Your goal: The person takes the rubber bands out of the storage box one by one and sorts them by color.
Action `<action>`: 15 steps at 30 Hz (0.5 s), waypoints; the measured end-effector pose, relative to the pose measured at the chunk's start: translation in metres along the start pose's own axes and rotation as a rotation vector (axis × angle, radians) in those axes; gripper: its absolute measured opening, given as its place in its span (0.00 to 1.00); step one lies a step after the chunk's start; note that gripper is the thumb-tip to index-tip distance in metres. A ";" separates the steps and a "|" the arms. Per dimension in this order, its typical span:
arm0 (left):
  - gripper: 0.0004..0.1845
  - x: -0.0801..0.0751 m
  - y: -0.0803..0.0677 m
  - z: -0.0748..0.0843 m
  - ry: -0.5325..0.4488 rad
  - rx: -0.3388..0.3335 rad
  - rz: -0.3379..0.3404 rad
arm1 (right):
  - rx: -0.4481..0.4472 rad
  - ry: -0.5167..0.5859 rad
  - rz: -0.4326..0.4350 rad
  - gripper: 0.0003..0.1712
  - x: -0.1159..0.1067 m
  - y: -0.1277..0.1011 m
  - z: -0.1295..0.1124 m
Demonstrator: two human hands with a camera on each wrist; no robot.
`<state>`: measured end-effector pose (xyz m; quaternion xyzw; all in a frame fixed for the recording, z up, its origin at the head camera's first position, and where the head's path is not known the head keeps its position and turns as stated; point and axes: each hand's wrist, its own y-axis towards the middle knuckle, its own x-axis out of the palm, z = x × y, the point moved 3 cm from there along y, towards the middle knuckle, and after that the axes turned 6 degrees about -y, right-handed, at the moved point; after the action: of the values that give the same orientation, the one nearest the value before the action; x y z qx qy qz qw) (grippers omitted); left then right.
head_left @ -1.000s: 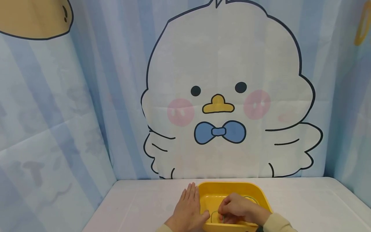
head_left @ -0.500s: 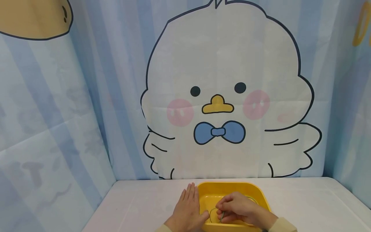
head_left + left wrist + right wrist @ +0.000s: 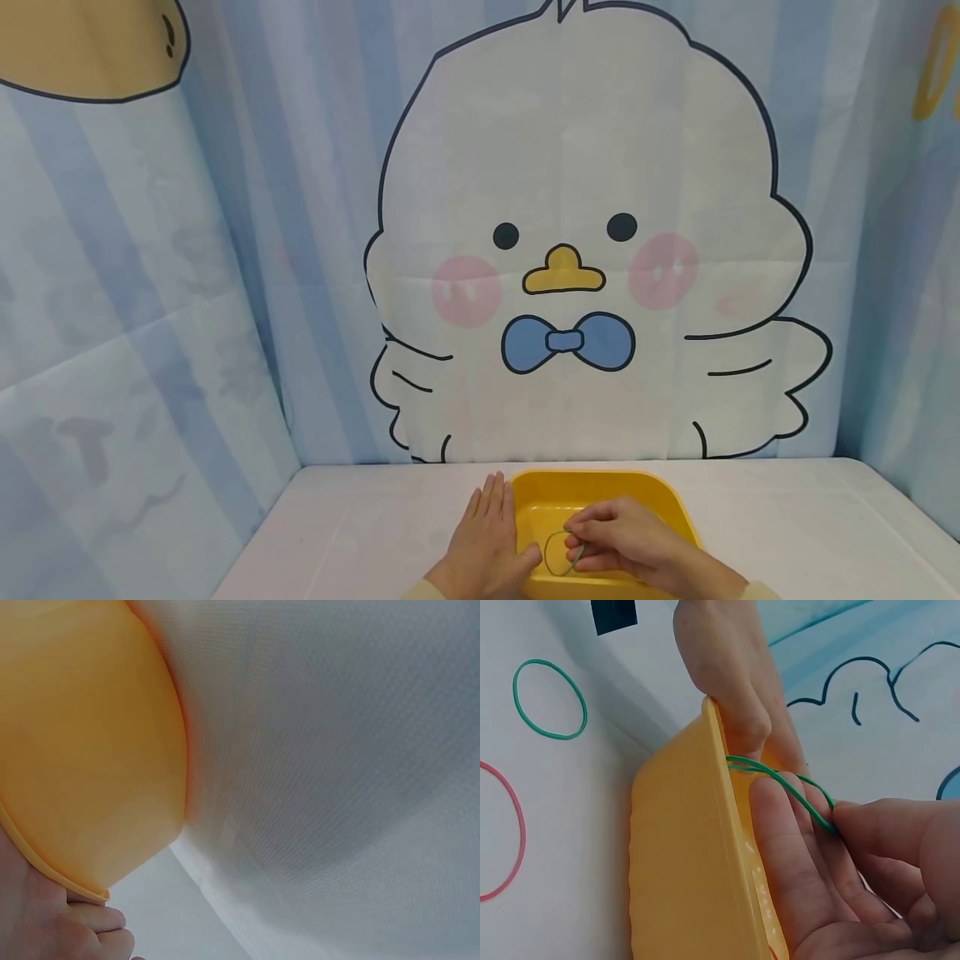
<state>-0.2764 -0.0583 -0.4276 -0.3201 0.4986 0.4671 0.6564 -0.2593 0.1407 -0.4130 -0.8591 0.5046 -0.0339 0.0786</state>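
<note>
Backdrop: blue-striped cloth printed with a large white cartoon chick [image 3: 585, 242] hangs behind a white table [image 3: 787, 517].
Green rubber band [image 3: 784, 782]: pinched between thumb and fingers of the right hand [image 3: 626, 542], held as a loop inside the yellow tray [image 3: 600, 482], near its left wall.
Handling: judged very light, thin and stretchy; it will flop and may snap back if let slip, so a fingertip pinch on one strand suits it.
Left hand [image 3: 487, 542]: fingers flat on the table, thumb hooked over the tray's left rim, steadying it.
Outside the tray: the right wrist view shows another green band [image 3: 550, 699] and a pink band [image 3: 510, 832] lying loose on the table.
</note>
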 end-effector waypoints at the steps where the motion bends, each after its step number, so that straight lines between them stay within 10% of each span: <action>1: 0.45 0.000 0.000 0.000 -0.002 -0.003 -0.003 | 0.000 0.005 -0.003 0.21 0.000 -0.001 0.000; 15: 0.46 0.003 0.002 0.000 -0.013 -0.031 -0.011 | 0.094 -0.017 -0.015 0.18 0.011 -0.024 -0.004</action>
<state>-0.2776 -0.0565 -0.4306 -0.3298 0.4854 0.4734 0.6570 -0.2333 0.1419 -0.4053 -0.8583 0.4955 -0.0509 0.1231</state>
